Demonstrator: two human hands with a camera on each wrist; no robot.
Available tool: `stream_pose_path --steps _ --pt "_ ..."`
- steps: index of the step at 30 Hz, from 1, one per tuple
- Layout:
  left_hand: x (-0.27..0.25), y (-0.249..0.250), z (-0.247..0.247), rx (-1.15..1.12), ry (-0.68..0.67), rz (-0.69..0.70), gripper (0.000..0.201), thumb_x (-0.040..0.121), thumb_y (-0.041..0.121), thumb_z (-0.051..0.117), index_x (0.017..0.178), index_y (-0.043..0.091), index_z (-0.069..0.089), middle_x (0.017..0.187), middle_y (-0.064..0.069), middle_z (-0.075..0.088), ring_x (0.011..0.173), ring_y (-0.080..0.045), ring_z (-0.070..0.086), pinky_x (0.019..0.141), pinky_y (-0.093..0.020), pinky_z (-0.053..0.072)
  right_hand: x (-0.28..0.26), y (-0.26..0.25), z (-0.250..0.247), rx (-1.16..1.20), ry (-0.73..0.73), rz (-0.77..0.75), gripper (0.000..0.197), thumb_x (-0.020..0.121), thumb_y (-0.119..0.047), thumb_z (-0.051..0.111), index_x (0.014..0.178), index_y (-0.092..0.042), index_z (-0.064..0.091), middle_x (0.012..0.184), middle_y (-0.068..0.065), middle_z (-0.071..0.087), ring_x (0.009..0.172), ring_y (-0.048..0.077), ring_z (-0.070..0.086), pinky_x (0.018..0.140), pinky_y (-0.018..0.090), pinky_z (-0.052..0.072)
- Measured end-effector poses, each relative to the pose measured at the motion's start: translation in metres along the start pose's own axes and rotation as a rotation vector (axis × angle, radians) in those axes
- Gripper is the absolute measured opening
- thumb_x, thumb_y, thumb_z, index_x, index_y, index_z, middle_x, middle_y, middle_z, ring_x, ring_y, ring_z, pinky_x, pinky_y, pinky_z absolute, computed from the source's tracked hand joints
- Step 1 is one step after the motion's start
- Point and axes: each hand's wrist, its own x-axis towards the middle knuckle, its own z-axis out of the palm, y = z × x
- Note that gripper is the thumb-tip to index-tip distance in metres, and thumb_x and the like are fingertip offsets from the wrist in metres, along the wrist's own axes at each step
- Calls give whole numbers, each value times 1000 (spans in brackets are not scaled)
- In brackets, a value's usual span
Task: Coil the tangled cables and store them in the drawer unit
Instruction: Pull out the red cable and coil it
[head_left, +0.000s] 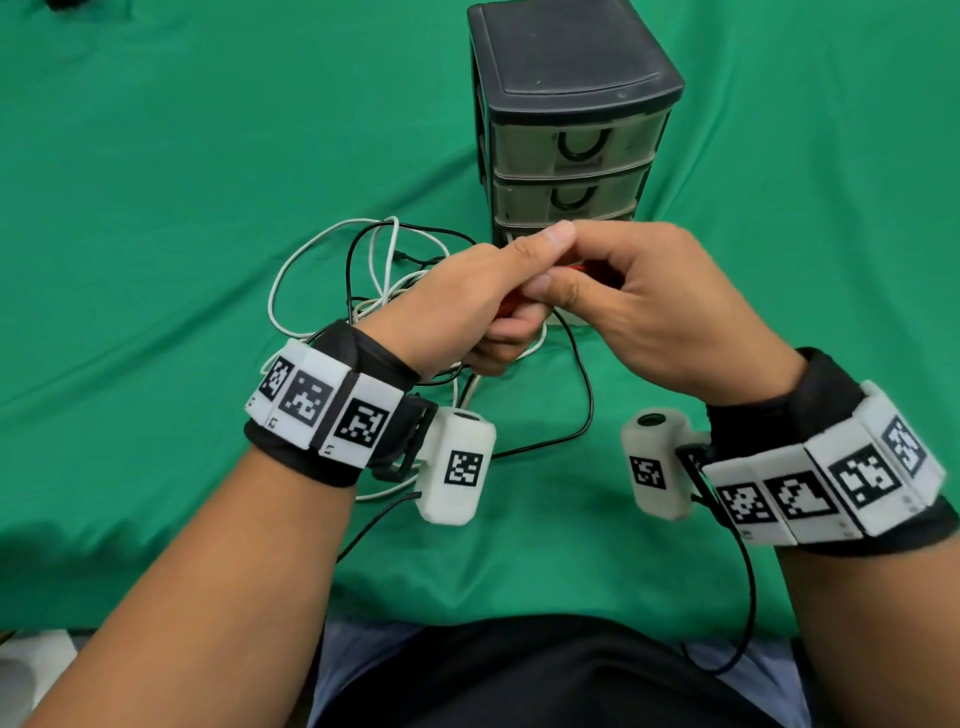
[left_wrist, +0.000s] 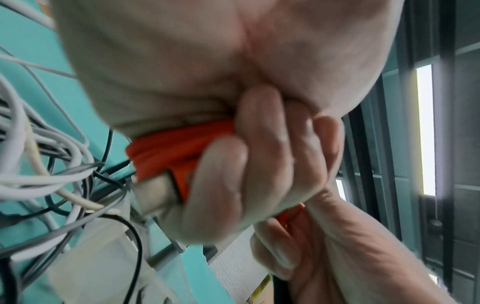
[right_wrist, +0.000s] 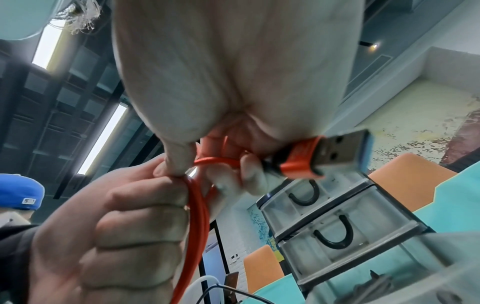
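Note:
Both hands meet over the green cloth just in front of the black drawer unit (head_left: 569, 119). My left hand (head_left: 467, 296) grips a bundle of coiled orange cable (left_wrist: 166, 150) in its curled fingers; a metal plug end (left_wrist: 155, 195) sticks out of the fist. My right hand (head_left: 618, 291) pinches the same orange cable (right_wrist: 200, 205) near its USB plug (right_wrist: 322, 156), which points toward the drawers (right_wrist: 330, 226). A tangle of white and black cables (head_left: 374, 270) lies on the cloth behind and under my left hand.
The drawer unit has clear drawer fronts with black U-shaped handles (head_left: 582, 145), all closed in the head view. A black cable (head_left: 582, 395) runs across the cloth between my wrists. Open green cloth (head_left: 156, 208) spreads to the left and right.

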Motion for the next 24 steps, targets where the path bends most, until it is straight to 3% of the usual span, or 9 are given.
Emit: stream_pose_path --steps 2,4,11,15,19,21,24 --pt "0 1 -1 -6 15 -14 72 99 53 32 41 12 36 37 -2 27 38 -18 21 43 -23 19 0 -2 1 -4 19 4 12 93 -37 65 92 -27 72 78 -20 69 71 -3 60 70 23 48" --pt "1 2 1 58 121 5 74 101 50 35 41 7 42 35 -4 32 34 -19 27 40 -20 24 0 -5 1 -23 43 27 10 94 -33 65 91 -26 71 67 -24 60 64 -6 54 62 10 36" --pt "8 0 -5 174 712 216 60 89 40 65 35 17 51 33 5 41 31 -15 34 41 -19 27 1 -11 2 -82 192 72 30 94 -40 64 78 -15 64 64 -5 63 54 3 46 53 14 33" --pt "12 -1 -11 191 632 150 61 87 46 61 36 17 47 34 6 33 33 -16 27 45 -23 22 -3 -8 8 -26 206 79 25 95 -37 63 80 -17 63 64 -5 63 55 3 49 55 14 34" --pt "11 -3 -6 148 494 56 62 94 42 54 39 20 36 39 6 28 35 -13 22 44 -23 17 -2 -6 5 6 119 58 28 87 -40 72 102 -21 60 96 -10 66 70 -4 55 66 15 41" --pt "7 0 -5 73 418 21 59 97 39 50 43 21 35 40 4 26 33 -13 18 42 -17 16 -2 -5 4 18 95 42 32 82 -39 77 104 -23 59 103 -11 68 78 -6 61 68 21 49" --pt "5 4 -5 -16 307 -40 56 101 36 44 49 18 33 42 4 21 37 -8 12 46 -16 14 -1 -4 2 70 110 48 32 80 -36 80 100 -19 62 96 -7 74 90 8 71 81 40 58"
